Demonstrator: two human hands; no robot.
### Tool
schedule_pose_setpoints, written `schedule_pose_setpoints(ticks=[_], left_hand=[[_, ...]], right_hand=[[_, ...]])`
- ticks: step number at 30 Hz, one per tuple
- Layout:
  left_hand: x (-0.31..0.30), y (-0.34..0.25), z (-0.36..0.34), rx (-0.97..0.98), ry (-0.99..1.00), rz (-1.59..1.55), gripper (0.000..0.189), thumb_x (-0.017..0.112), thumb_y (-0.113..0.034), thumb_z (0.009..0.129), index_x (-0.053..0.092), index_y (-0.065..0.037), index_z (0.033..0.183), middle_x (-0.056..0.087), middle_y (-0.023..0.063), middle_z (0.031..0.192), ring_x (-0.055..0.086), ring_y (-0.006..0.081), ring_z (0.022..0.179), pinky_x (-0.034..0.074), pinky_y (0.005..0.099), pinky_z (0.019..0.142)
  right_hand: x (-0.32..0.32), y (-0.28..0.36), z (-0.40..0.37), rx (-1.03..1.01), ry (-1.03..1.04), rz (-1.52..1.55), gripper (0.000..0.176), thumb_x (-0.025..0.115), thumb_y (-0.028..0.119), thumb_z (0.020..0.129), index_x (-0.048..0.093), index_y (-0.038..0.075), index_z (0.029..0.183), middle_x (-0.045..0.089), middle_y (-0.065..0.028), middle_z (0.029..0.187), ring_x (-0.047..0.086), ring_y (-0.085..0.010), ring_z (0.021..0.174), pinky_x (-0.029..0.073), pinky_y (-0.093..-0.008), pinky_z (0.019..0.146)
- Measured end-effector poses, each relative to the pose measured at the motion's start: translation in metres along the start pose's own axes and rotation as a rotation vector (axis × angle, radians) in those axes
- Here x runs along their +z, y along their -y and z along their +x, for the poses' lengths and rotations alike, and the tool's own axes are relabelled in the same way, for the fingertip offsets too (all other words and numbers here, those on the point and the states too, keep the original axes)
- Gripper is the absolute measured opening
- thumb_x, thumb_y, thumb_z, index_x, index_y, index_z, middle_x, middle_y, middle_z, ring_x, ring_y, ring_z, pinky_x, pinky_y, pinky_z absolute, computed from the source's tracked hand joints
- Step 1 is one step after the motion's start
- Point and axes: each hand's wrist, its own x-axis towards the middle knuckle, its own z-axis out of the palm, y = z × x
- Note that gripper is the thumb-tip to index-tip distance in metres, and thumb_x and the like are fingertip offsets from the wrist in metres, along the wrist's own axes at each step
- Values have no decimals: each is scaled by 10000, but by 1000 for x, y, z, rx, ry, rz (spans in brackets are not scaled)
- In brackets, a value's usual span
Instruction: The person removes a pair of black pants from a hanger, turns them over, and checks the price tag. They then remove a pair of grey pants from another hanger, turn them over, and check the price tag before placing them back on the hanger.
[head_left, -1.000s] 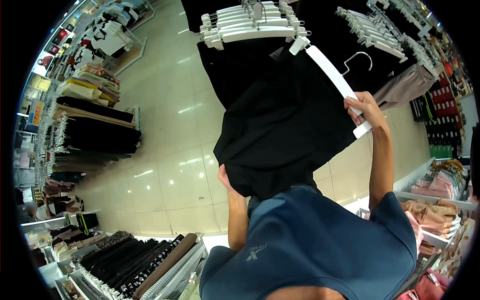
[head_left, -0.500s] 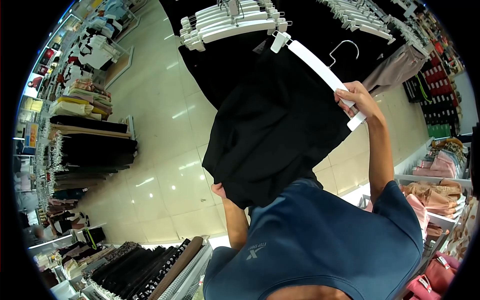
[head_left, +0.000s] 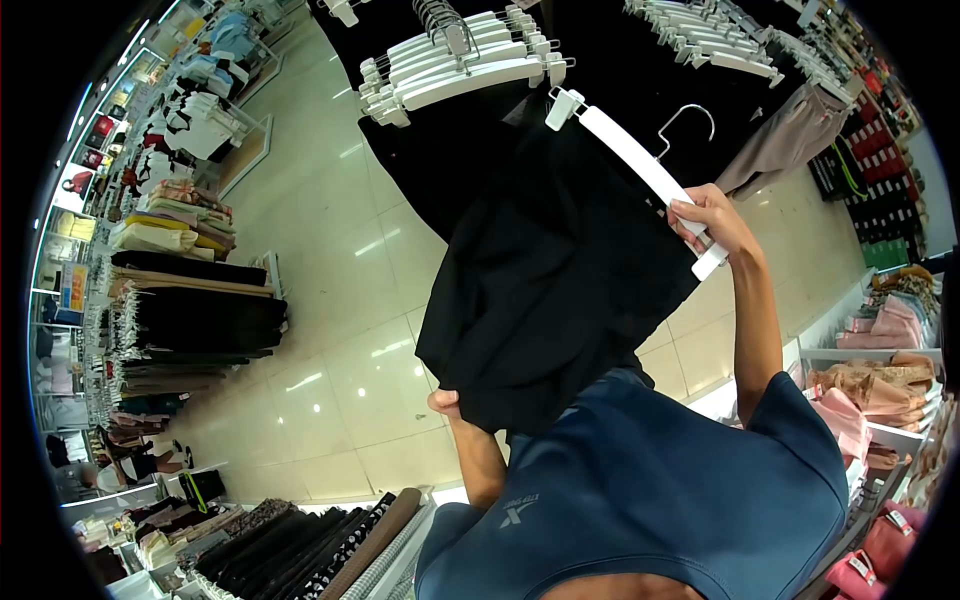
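A black garment (head_left: 540, 290) hangs by its waist from a white clip hanger (head_left: 632, 150) with a metal hook, stretched in front of my body. My right hand (head_left: 708, 218) is closed round the right end of the hanger, close to its clip. Down at the lower left edge of the cloth, my left hand (head_left: 445, 403) pinches the garment, with some of its fingers hidden behind the fabric. The hanger's left clip (head_left: 564, 108) lies near a row of white hangers (head_left: 470, 80) holding more black clothes.
More white hangers (head_left: 710, 45) with dark clothes are at the upper right, beside greyish-beige trousers (head_left: 785, 135). Racks of black clothes (head_left: 205, 315) stand across the tiled floor (head_left: 345, 300) to the left. Pink folded clothes (head_left: 888, 325) fill shelves at the right.
The view has shifted slightly, so the racks and floor sit a little lower and further right. Both hands keep their hold on the hanger and garment.
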Motion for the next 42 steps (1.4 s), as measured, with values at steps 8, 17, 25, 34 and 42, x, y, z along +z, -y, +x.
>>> schedule_pose_setpoints(ticks=[8, 17, 25, 34, 42], left_hand=[[-19, -2, -6, -36, -81, 102, 808, 550, -300, 634, 406, 62, 1342, 496, 226, 1323, 494, 369, 1194, 373, 432, 1057], [14, 2, 20, -99, -146, 637, 810, 630, -401, 789, 337, 61, 1388, 455, 211, 1362, 470, 329, 1240, 377, 425, 1055], [34, 32, 66, 94, -412, 1442, 540, 683, -207, 851, 412, 43, 1245, 584, 125, 1117, 556, 212, 1012, 424, 310, 931], [43, 72, 92, -10, -164, 1506, 467, 597, -433, 908, 561, -7, 1098, 651, 111, 909, 573, 165, 746, 461, 290, 715], [19, 79, 98, -77, -228, 1508, 368, 623, -332, 893, 573, 28, 838, 636, 161, 727, 594, 221, 657, 470, 335, 645]], right_hand=[[-10, -6, -4, 25, -54, 7, 324, 598, 282, 886, 595, 11, 711, 510, -11, 507, 455, -57, 377, 339, -192, 362], [-4, 6, -10, 62, -87, -42, 309, 614, 259, 874, 580, 10, 693, 502, -16, 513, 468, -76, 406, 350, -219, 377], [59, 4, -13, 96, -199, -394, 339, 618, 267, 861, 598, -24, 687, 562, -86, 520, 537, -167, 415, 414, -315, 422], [156, -16, -17, -100, -227, -804, 291, 607, 238, 854, 606, -28, 737, 593, -220, 599, 606, -396, 585, 467, -474, 553], [176, -32, -17, -202, -214, -908, 255, 621, 198, 839, 588, -35, 740, 574, -223, 547, 595, -397, 518, 462, -470, 486]])
